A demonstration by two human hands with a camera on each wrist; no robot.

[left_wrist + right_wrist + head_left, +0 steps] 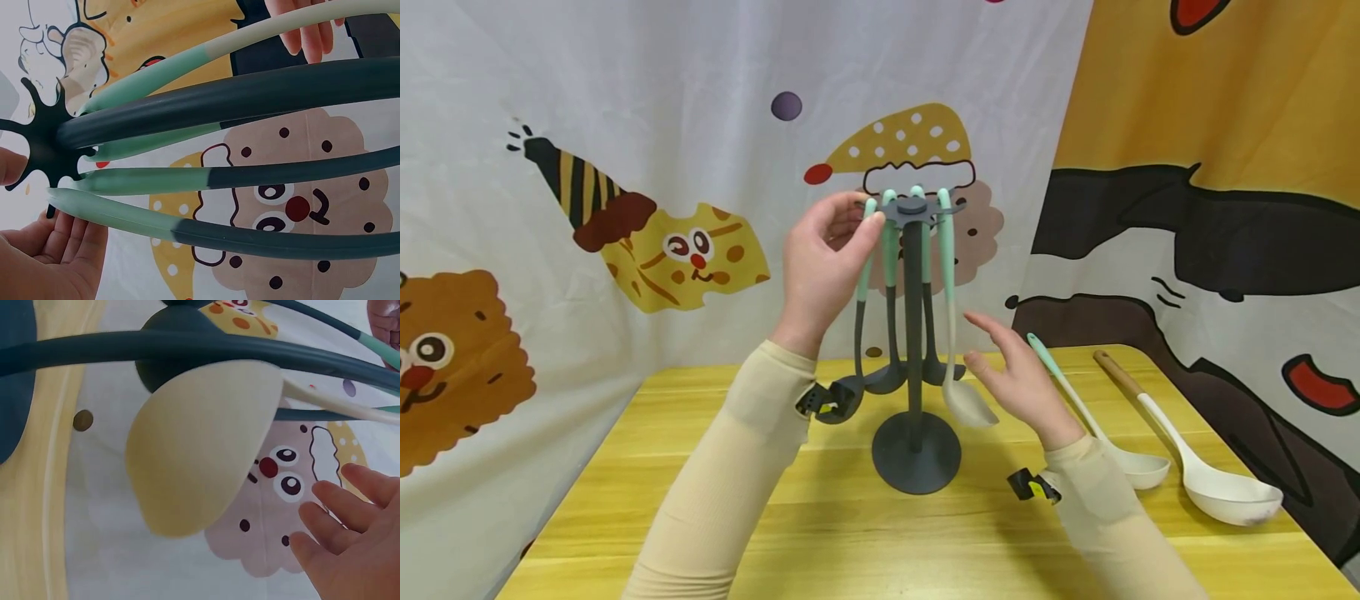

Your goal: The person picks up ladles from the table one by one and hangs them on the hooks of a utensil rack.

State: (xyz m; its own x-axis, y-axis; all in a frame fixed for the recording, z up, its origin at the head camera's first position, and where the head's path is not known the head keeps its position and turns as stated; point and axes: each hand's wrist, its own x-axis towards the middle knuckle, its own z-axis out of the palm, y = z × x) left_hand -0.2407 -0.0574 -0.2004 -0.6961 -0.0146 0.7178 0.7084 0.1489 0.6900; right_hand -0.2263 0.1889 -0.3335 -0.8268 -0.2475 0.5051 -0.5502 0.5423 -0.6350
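- Across the near part of the table (820, 533), two cream sleeves (715, 483) reach forward, each with a dark wrist camera (823, 402) at the cuff.
- Right side of the table: a wood-handled ladle (1228, 493) lies with its white bowl toward the person; a green-handled ladle (1142, 469), also white-bowled, lies just left of it.
- Right hand (1018, 379): open, fingers extended and spread, near the cream spoon (970, 404) but apart from it.
- Stand (914, 333): dark grey, upright on its round base at mid-table, between the two hands; branching arms at the top.
- Left hand (823, 250): raised to the stand's top, fingers curled, thumb and fingers pinching the arms beside the leftmost handle. Whether that handle is also gripped cannot be told.
- Hung on the stand, green handles uppermost: the cream spoon at right, the first dark ladle (219, 240) at left, the second dark ladle (886, 379) and third dark utensil (936, 371) between, either side of the post.
- Beyond the table: a curtain (715, 83) printed with cartoon figures, one in a spotted yellow hat (910, 137) directly behind the stand.
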